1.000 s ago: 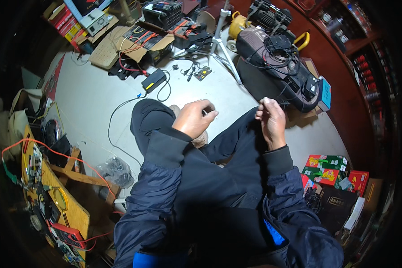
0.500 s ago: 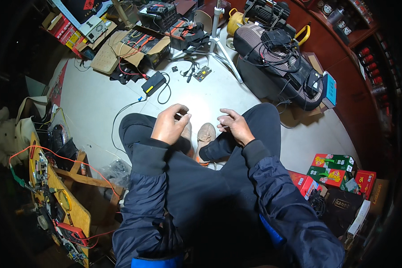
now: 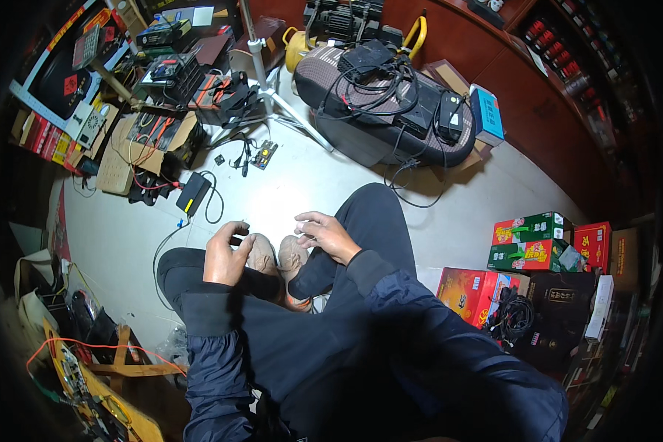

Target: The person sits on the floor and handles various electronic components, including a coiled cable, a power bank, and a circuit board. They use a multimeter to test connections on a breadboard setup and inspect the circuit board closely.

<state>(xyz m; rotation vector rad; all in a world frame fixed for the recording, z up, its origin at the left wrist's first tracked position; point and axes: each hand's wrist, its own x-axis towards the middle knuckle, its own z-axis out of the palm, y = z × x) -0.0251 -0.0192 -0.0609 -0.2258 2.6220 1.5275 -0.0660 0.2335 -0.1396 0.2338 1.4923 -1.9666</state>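
1. Currently, near the centre of the frame, the left hand (image 3: 225,255) is raised with curled fingers and a gap to the thumb, while the right hand (image 3: 327,237) has its fingers loosely bent and parted. They are well apart, neither visibly holding anything; it looks like an empty-handed gesture rather than a grip.
2. Between and below them, two beige shoes (image 3: 293,259) stand on the pale floor (image 3: 272,202).
3. Left of centre, a black adapter (image 3: 192,193) lies on that floor, apart from the left hand; touching it would probably call for a forward reach.
4. Farther up, a small circuit board (image 3: 264,155) lies beside loose cables.
5. At upper centre, a padded seat (image 3: 318,72) carries coiled black cords (image 3: 399,87).
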